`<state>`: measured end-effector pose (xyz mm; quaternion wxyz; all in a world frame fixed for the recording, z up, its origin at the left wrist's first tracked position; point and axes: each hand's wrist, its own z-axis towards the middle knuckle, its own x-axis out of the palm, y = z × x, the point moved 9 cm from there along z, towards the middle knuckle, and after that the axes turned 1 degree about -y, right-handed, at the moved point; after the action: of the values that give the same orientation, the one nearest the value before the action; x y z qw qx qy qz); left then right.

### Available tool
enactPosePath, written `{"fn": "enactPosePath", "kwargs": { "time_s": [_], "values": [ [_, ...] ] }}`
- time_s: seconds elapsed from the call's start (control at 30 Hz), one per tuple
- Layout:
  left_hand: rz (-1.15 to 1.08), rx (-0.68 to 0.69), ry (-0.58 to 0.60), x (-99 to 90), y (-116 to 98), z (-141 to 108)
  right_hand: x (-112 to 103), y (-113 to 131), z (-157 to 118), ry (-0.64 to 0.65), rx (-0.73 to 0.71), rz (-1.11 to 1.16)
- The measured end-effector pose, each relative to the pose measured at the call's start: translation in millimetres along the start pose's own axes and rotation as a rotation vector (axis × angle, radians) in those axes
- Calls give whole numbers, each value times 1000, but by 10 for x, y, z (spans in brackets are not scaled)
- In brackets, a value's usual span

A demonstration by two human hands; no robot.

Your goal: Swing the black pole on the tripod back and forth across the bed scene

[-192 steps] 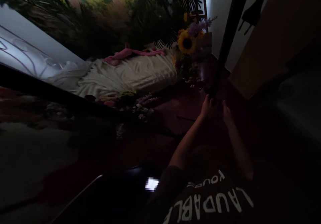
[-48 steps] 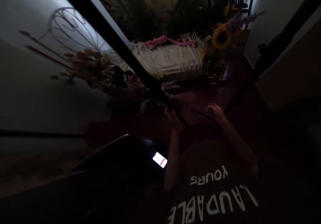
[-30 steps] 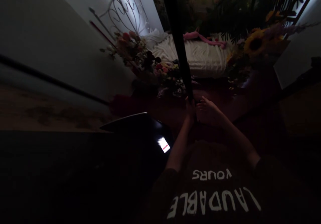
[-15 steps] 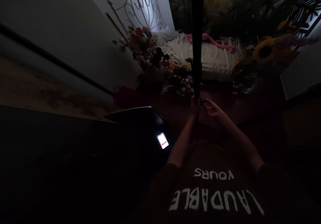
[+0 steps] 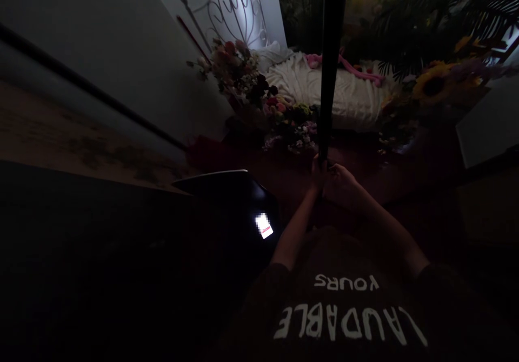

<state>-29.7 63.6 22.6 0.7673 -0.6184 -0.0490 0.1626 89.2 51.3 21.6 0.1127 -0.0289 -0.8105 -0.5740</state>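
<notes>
A tall black pole (image 5: pixel 331 53) rises in front of me, leaning a little to the right at its top. My left hand (image 5: pixel 318 173) is closed round its lower part. On the pole's right side, my right hand (image 5: pixel 344 176) has its fingers pinched on a small dark knob (image 5: pixel 331 164), mostly hidden by the fingers and the gloom. Dim light leaves the pole's foot lost in shadow.
A draped cream bed (image 5: pixel 357 99) with a metal headboard (image 5: pixel 231 10) stands ahead. Flowers (image 5: pixel 300 126) and a sunflower (image 5: pixel 433 85) flank it. Left of me, a small lit white and red patch (image 5: pixel 265 229) shows on a dark surface (image 5: pixel 247 197).
The pole's top has shifted to the right in view and now leans. My right hand's fingers have drawn in closer against the pole; my left hand keeps its grip.
</notes>
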Motion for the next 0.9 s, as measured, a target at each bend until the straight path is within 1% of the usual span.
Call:
{"fn": "enactPosePath", "kwargs": {
  "time_s": [0.1, 0.13, 0.2, 0.23, 0.3, 0.4, 0.47, 0.53, 0.6, 0.8, 0.9],
  "values": [
    [-10, 13, 10, 3, -15, -8, -236, 129, -42, -180, -127, -226],
    [-9, 26, 12, 4, -26, -9, -290, 241, -51, -212, -190, -287],
    [-18, 44, 25, 13, -38, -11, -300, 538, -67, -209, -339, -379],
    [-29, 46, 31, 19, -35, -10, -255, 702, -79, -186, -411, -408],
    [-51, 54, 33, 24, -30, -6, -72, 1032, -125, -125, -545, -460],
    [-58, 94, 23, 22, -52, 8, 344, 1454, -245, -51, -719, -506],
    [-55, 113, 24, 25, -72, 16, 625, 1641, -315, -23, -796, -537],
    [-55, 114, 29, 30, -87, 17, 818, 1755, -349, -30, -840, -569],
    [-58, 110, 36, 35, -98, 12, 902, 1817, -352, -53, -859, -596],
    [-48, 136, 15, 12, -146, -16, 900, 1908, -332, -62, -921, -697],
    [-30, 140, 21, 16, -149, -9, 857, 1877, -290, -61, -886, -663]
  ]
}}
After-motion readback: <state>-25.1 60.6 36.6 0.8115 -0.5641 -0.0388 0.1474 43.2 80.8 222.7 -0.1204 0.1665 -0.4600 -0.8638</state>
